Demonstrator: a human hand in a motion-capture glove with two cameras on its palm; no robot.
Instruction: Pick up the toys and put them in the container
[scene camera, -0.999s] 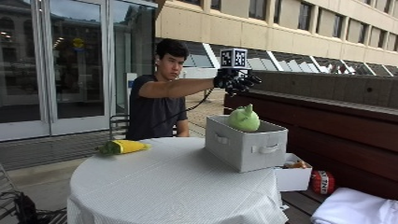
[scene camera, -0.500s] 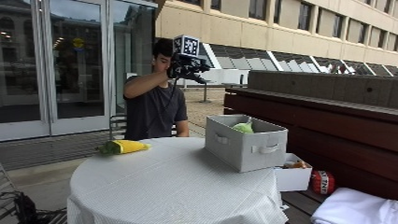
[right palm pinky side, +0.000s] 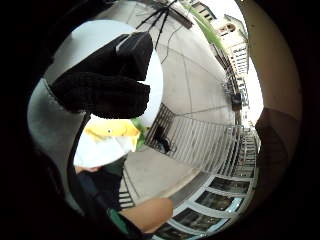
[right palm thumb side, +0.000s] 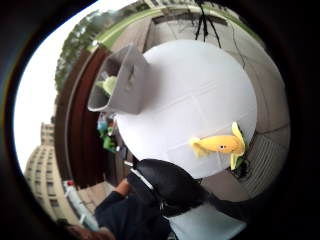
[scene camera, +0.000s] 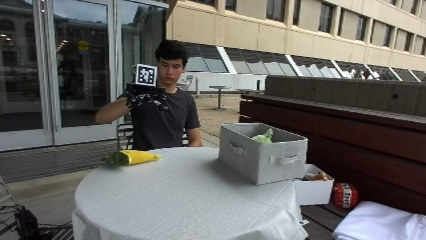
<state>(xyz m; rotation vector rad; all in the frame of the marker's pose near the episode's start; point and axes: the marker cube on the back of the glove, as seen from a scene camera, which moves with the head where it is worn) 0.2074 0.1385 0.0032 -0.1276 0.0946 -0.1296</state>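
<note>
Outside view: a person seated behind a round table (scene camera: 180, 200) covered with a white cloth raises the gloved right hand (scene camera: 148, 96) at chest height, above the near-person edge of the table and well apart from everything on it. The grip holds nothing; its fingers hang loosely curled and point downward. A yellow corn toy (scene camera: 133, 157) with green husk leaves lies on the table near the edge closest to the person, almost below the raised hand. A grey fabric container (scene camera: 263, 151) with strap handles stands upright on the other side of the table, well apart from the corn toy; a pale green toy (scene camera: 264, 136) shows just above its rim, inside it. Beside the table, next to a wooden bench (scene camera: 346, 135), a small open white box (scene camera: 313, 189) and a red can-like object (scene camera: 344, 195) rest low down, and a white cloth-covered surface (scene camera: 379, 225) shows at the corner. In the thumb side palm view the table lies below the palm, with the corn toy (right palm thumb side: 218, 145) near its edge, the container (right palm thumb side: 125, 82) farther across, and the green toy (right palm thumb side: 109, 85) visible in its open top. In the little finger side palm view, black gloved fingers (right palm pinky side: 107, 82) curl in front of the lens and the corn toy (right palm pinky side: 111, 131) appears beyond them on the white cloth.
</note>
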